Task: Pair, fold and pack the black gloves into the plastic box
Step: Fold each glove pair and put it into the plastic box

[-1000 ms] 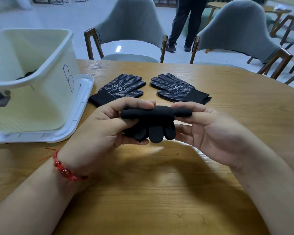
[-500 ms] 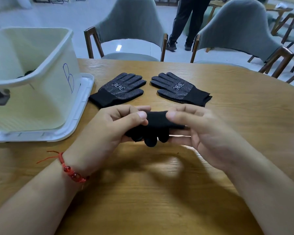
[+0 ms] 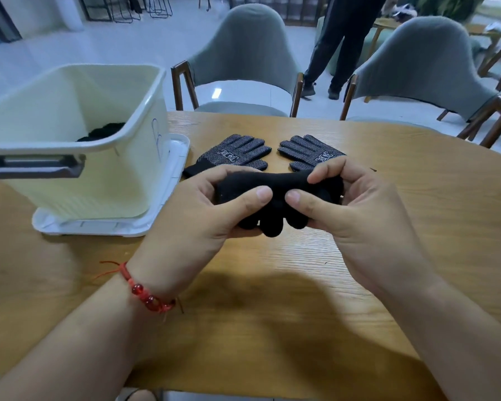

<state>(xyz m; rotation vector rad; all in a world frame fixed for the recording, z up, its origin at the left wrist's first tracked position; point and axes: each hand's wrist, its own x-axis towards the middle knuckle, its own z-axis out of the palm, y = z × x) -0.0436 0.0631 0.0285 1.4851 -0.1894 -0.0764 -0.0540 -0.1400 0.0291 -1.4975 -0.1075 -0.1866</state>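
Left grip (image 3: 214, 209) and right grip (image 3: 344, 204) are both clamped on the folded glove bundle (image 3: 275, 183), thumbs pinching on top, probably to keep the fold tight over the counter (image 3: 272, 285). Beyond the grips, a dotted glove (image 3: 232, 153) and its partner (image 3: 310, 150) lie flat, ready for pairing. The plastic box (image 3: 99, 180) stands open left of the grips, handy for the drop.

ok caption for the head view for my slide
Left hand and right hand grip a folded black glove bundle over the wooden table.
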